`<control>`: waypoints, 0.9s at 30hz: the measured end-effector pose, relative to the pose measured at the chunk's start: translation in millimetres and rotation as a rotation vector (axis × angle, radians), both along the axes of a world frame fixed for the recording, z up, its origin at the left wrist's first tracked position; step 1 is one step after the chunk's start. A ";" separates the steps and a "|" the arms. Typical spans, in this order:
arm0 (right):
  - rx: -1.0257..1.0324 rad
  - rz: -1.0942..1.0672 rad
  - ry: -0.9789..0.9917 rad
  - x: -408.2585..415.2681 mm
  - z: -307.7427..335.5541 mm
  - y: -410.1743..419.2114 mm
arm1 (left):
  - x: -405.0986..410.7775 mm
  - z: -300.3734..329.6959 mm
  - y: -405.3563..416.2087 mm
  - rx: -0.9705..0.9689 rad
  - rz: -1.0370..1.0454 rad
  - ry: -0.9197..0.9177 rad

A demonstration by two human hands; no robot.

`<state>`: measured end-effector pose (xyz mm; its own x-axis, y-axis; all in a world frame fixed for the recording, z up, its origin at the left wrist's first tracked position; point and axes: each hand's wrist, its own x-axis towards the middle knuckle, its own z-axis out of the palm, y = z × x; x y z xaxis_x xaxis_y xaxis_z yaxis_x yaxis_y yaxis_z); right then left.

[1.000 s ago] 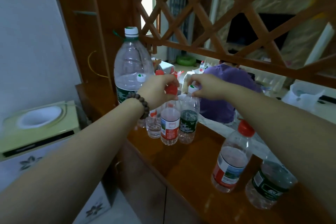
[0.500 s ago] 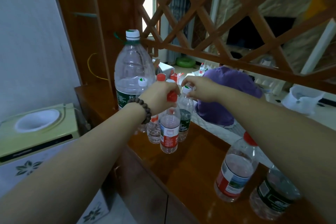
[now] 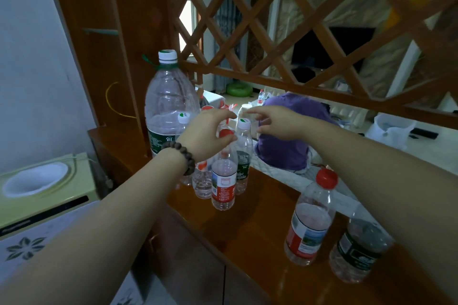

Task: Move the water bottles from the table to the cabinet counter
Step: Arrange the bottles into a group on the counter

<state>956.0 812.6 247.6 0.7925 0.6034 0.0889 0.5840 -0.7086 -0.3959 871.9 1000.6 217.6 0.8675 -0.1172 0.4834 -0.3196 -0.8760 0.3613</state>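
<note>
A red-capped, red-labelled small bottle (image 3: 223, 181) and a white-capped, green-labelled small bottle (image 3: 244, 168) stand upright side by side on the brown wooden cabinet counter (image 3: 247, 228). My left hand (image 3: 207, 135), with a bead bracelet on its wrist, hovers by the red cap with fingers spread. My right hand (image 3: 275, 121) is open just right of the white cap, apart from it. Another small bottle (image 3: 202, 182) stands behind my left wrist. A large 6 L bottle (image 3: 171, 106) stands at the counter's back left. Two more bottles, one red-labelled (image 3: 309, 225) and one green-labelled (image 3: 359, 250), stand under my right forearm.
A wooden lattice screen (image 3: 272, 20) rises along the counter's far edge. Beyond it sits a person in a purple top (image 3: 290, 136), and a white container (image 3: 391, 131) stands further right. A pale green water dispenser (image 3: 37, 181) stands left of the cabinet.
Both hands were closed on the caps of the two small bottles. They have let go and opened, and the bottles now stand free on the counter.
</note>
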 end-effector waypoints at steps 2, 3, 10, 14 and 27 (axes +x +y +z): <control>0.023 -0.021 -0.002 -10.4 4.8 -16.3 | -4.4 4.0 -7.8 -0.016 -0.010 -0.078; 0.020 -0.035 -0.018 -16.4 7.5 -25.7 | -6.1 5.4 -13.8 -0.027 -0.037 -0.109; -0.047 -0.175 -0.121 -69.4 16.5 -109.0 | -18.9 3.4 -82.7 -0.084 -0.325 0.004; -0.059 -0.281 -0.078 -98.6 13.4 -156.4 | -27.5 -4.1 -116.8 -0.007 -0.431 0.210; -0.070 -0.367 -0.007 -133.6 -20.7 -194.6 | -24.5 -14.0 -136.1 0.011 -0.468 0.198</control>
